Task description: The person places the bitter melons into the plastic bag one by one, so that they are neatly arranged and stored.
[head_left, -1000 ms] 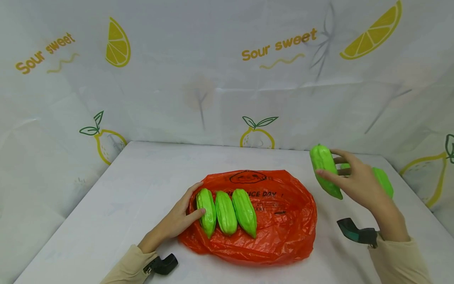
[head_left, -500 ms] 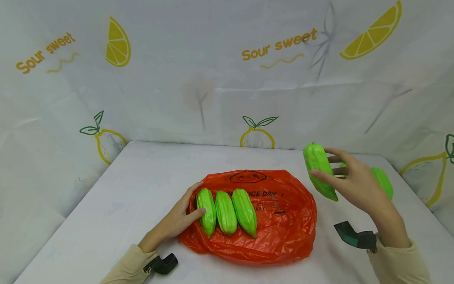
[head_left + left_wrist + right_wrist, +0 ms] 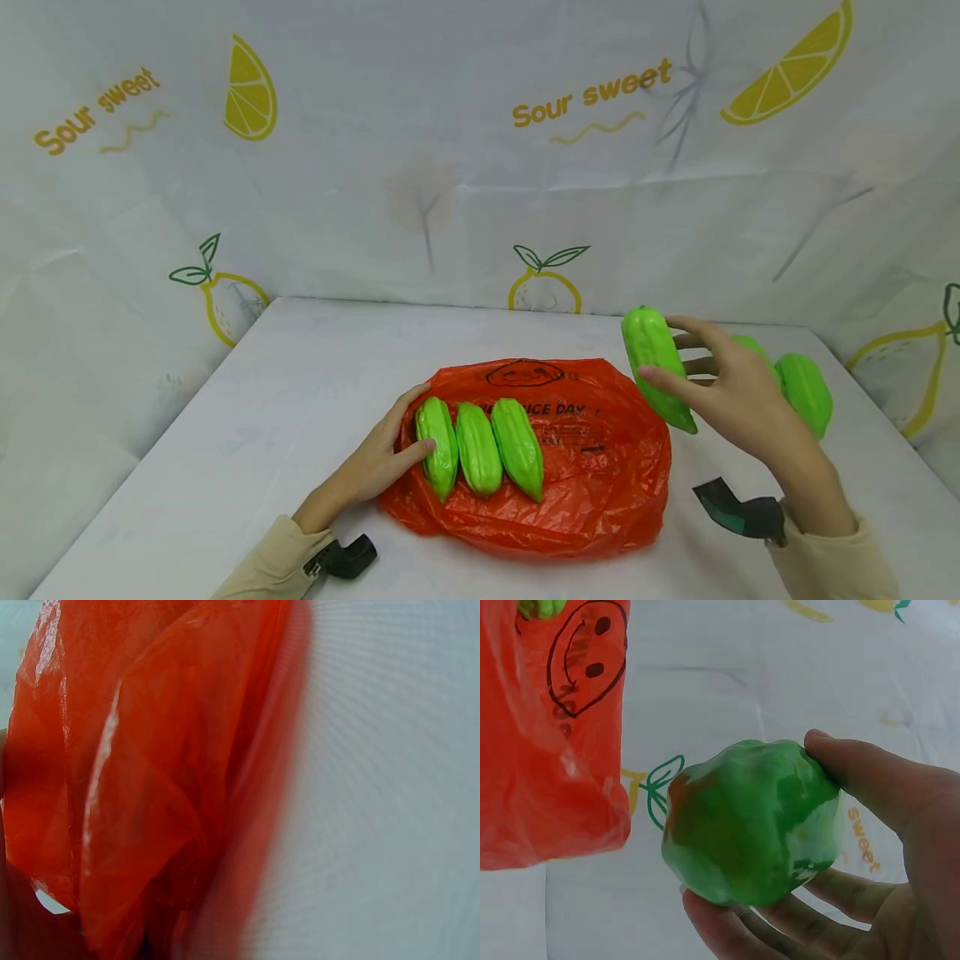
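In the head view, my right hand holds a bright green ribbed gourd above the table, its pointed end tilted down beside the bag. The right wrist view shows thumb and fingers around that gourd from its end. My left hand grips the left rim of an opened red plastic bag, fingers outside and thumb over the edge near the first gourd. Three similar gourds lie side by side in the bag's left half. Folds of the bag fill much of the left wrist view.
More green gourds lie on the table at the far right, behind the right forearm, partly hidden. The white table ends at a hanging cloth printed with lemons. Each wrist carries a dark camera mount.
My right hand has moved left with the gourd, from over the far right toward the bag's right edge. The left hand, the bag and its three gourds have stayed put.
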### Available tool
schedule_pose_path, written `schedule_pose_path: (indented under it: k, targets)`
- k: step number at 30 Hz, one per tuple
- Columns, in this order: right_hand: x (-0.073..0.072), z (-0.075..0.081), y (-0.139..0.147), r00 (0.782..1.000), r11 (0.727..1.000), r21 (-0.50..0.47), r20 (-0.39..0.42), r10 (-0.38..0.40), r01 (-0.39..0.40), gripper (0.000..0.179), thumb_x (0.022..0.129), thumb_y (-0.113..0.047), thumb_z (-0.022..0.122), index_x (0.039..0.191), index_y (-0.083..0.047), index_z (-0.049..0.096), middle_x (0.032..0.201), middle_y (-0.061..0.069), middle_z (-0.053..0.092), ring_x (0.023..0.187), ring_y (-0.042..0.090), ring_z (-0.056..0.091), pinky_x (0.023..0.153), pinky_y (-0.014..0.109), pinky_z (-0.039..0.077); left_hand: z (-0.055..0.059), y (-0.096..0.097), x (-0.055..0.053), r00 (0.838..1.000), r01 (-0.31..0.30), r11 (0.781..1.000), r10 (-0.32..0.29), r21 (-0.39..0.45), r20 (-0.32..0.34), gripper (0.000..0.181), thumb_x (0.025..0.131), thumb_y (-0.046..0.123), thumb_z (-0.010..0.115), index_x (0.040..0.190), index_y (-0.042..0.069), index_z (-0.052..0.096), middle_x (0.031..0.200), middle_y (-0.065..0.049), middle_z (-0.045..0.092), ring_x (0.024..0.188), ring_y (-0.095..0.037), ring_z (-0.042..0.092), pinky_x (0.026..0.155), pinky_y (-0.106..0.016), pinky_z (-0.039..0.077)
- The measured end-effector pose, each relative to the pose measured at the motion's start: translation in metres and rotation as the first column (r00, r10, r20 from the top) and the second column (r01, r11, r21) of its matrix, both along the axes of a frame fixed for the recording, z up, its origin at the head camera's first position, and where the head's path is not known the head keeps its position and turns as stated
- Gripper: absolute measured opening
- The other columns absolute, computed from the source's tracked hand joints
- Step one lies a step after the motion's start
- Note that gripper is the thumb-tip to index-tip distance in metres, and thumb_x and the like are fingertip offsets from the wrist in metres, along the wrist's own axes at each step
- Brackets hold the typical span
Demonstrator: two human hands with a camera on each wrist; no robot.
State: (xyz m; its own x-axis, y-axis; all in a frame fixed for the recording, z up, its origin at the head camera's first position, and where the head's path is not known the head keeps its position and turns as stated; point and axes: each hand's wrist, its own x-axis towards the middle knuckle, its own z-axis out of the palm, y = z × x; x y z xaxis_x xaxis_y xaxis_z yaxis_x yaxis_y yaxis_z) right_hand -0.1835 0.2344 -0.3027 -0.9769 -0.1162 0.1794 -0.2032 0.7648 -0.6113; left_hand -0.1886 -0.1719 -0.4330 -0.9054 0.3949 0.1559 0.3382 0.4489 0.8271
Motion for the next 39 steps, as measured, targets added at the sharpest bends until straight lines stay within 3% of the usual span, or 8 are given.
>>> schedule_pose_path:
  k: [10, 21, 30, 39]
  targets:
    - [0.005, 0.0, -0.014, 0.999, 0.998, -0.037, 0.016, 0.043, -0.042, 0.074, 0.091, -0.046, 0.068, 0.152, -0.016, 0.036, 0.133, 0.023, 0.055, 0.108, 0.047, 0.064, 0.078, 0.052, 0.058, 0.0, 0.0, 0.0, 1.0, 0.002, 1.0, -0.002, 0.002, 0.0, 0.069, 0.098, 0.026, 0.059, 0.157, 0.022, 0.023, 0.158, -0.01, 0.035, 0.138, -0.031, 0.041, 0.109, -0.058, 0.036]
    - [0.008, -0.006, -0.038, 0.994, 0.995, -0.068, 0.074, 0.078, -0.073, 0.077, 0.092, -0.046, 0.067, 0.151, -0.011, 0.034, 0.135, 0.023, 0.054, 0.109, 0.042, 0.064, 0.073, 0.043, 0.06, 0.0, 0.0, 0.0, 1.0, -0.011, 1.0, 0.011, -0.013, 0.008, 0.068, 0.098, 0.027, 0.059, 0.156, 0.023, 0.024, 0.157, -0.01, 0.036, 0.139, -0.031, 0.041, 0.11, -0.059, 0.034]
    - [0.011, -0.012, -0.051, 0.992, 0.994, -0.034, 0.067, 0.109, -0.107, 0.073, 0.09, -0.048, 0.068, 0.148, -0.014, 0.039, 0.132, 0.02, 0.058, 0.107, 0.035, 0.066, 0.073, 0.042, 0.058, 0.0, 0.0, 0.001, 1.0, -0.008, 1.0, 0.008, -0.012, 0.01, 0.069, 0.098, 0.027, 0.059, 0.156, 0.023, 0.024, 0.157, -0.011, 0.036, 0.138, -0.031, 0.041, 0.11, -0.059, 0.035]
    - [0.009, -0.021, -0.06, 0.986, 0.99, -0.031, 0.095, 0.139, -0.137, 0.074, 0.09, -0.049, 0.069, 0.145, -0.009, 0.041, 0.13, 0.018, 0.059, 0.102, 0.03, 0.066, 0.077, 0.042, 0.058, 0.0, 0.0, 0.0, 1.0, -0.009, 1.0, 0.009, -0.014, 0.007, 0.068, 0.098, 0.028, 0.059, 0.156, 0.023, 0.024, 0.157, -0.011, 0.036, 0.138, -0.032, 0.041, 0.109, -0.059, 0.036]
